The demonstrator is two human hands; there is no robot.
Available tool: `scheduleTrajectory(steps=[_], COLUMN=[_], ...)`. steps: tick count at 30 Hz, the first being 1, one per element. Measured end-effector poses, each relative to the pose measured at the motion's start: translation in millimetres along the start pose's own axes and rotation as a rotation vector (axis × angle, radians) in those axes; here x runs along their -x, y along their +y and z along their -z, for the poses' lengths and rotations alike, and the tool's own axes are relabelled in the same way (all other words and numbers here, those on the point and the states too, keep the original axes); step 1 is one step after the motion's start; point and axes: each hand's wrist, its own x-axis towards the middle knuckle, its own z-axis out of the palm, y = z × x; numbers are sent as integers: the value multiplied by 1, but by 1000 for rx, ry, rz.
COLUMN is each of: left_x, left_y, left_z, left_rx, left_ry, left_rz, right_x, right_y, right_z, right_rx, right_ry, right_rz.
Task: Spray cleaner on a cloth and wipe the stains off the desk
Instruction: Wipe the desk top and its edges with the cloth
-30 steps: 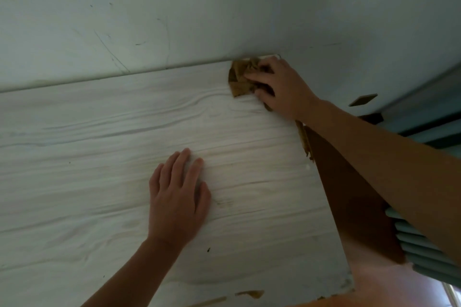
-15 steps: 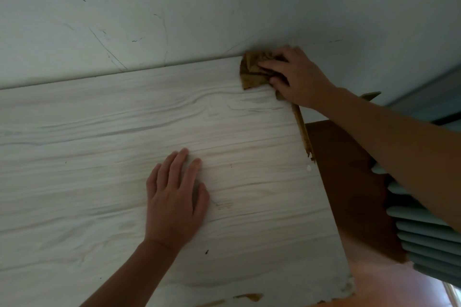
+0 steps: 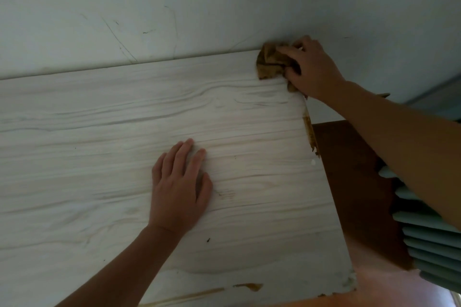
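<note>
Cloth [image 3: 270,63]: brown, crumpled into a wad, at the far right corner of the desk [image 3: 99,132], pressed in where the desktop meets the wall [image 3: 224,7]. Most of it sticks out to the left from under the hand; a scrap shows below the palm at the desk's right edge

Right hand [image 3: 313,70]: on top of the cloth, fingers curled and clamped over the wad, index finger laid across its upper part. Thumb hidden. Forearm comes in from the right, crossing the desk's right edge

Desk: pale wood-grain top, running out of view to the left. Dark speck [image 3: 208,240] near the left wrist; faint grey smudge [image 3: 227,193] just beside the left thumb. Right edge chipped, a brown strip [image 3: 309,132] exposed along it, small white dot [image 3: 312,162] just below that. Brown worn patches [image 3: 249,286] along the near edge

Left hand [image 3: 178,189]: flat, palm down on mid-desk, well apart from the cloth. Fingers straight and close together, thumb spread to the right, nothing held

Wall: pale, scuffed, thin dark scratch marks [image 3: 119,40]

Right of the desk, lower down: reddish-brown surface [image 3: 354,194], then pale green ribbed slats [image 3: 434,247] partly behind the right forearm; cannot tell what they belong to
</note>
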Motion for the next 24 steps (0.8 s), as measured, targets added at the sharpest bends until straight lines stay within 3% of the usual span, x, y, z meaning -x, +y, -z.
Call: scheduleTrajectory(steps=[9,16,20,24], left_x=[1,2,1,1], left_y=[1,2,3,2], left_z=[0,0,-1,-1], left_rx=[12,12,0,1], left_ry=[28,41,45,50], left_rz=[-1,-6,3,-1], right_x=[104,185,148,65], right_y=[-28,-42,-27,-15], right_z=[5,22,23,6], right_rx=[-97,-138,-81,-47], right_ry=[-32,-160,-219,-101], right_rz=[71,196,290,114])
